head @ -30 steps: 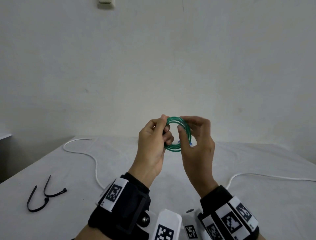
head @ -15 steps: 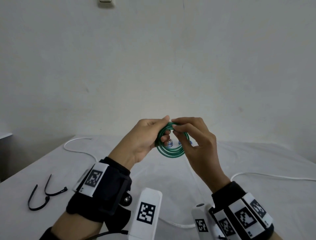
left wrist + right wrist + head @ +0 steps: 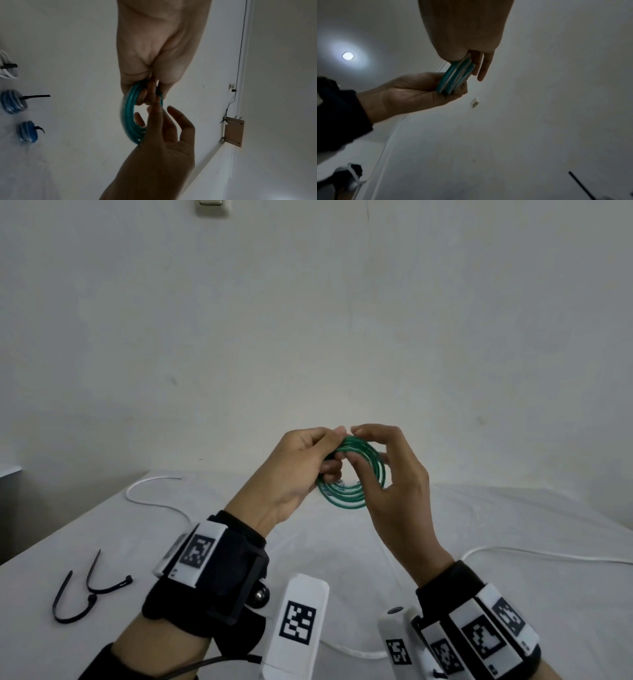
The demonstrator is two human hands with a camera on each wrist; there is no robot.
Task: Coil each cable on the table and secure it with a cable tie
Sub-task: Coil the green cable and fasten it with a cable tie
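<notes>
Left hand: your fingers pinch the green cable coil at its upper left.
Right hand: your fingers curl round the coil's right side.
Coil: held above the bench.
Cable ties: black, bench's left.

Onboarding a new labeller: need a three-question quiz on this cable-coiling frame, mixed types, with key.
1. True or false: the green cable coil lies on the table.
2. Which hand touches the coil? A) left hand only B) right hand only C) both
3. Fill in: the loose black cable ties lie on the person's ____ side.

Key
1. False: it is held up above the table.
2. C
3. left
</notes>
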